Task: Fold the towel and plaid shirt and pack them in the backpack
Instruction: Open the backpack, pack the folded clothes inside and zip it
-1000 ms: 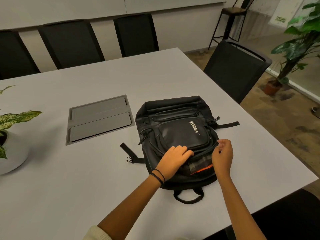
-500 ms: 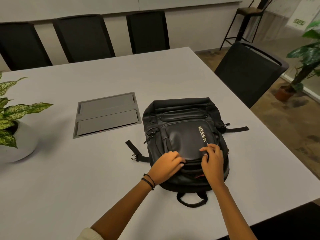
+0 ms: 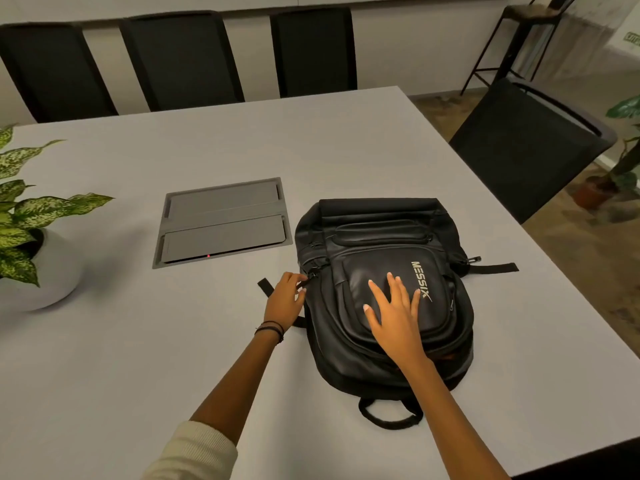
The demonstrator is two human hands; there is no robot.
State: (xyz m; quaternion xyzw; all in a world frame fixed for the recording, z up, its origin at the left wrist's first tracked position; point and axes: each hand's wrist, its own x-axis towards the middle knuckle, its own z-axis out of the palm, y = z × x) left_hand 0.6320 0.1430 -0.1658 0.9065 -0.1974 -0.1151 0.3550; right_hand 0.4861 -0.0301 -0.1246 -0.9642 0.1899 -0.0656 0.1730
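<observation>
One grey table (image 3: pixel 138 358) carries everything shown. Black backpack (image 3: pixel 381 237) lies flat on it, front up, directly under the right fingers, with its carry loop (image 3: pixel 388 416) nearest the person. Recessed grey panel (image 3: pixel 221 221) sits beyond the left fingers; potted plant (image 3: pixel 31 216) stands well to their left. Right hand (image 3: pixel 394 313) rests on the front pocket (image 3: pixel 384 265), fingers straight and spread, grasping nothing. Left hand (image 3: pixel 285 303) is at the backpack's left side, fingers curled, pinching a zipper pull (image 3: pixel 312 274).

Black backpack (image 3: pixel 381 271), grey table (image 3: pixel 138 358), green-speckled plant (image 3: pixel 20 216).
</observation>
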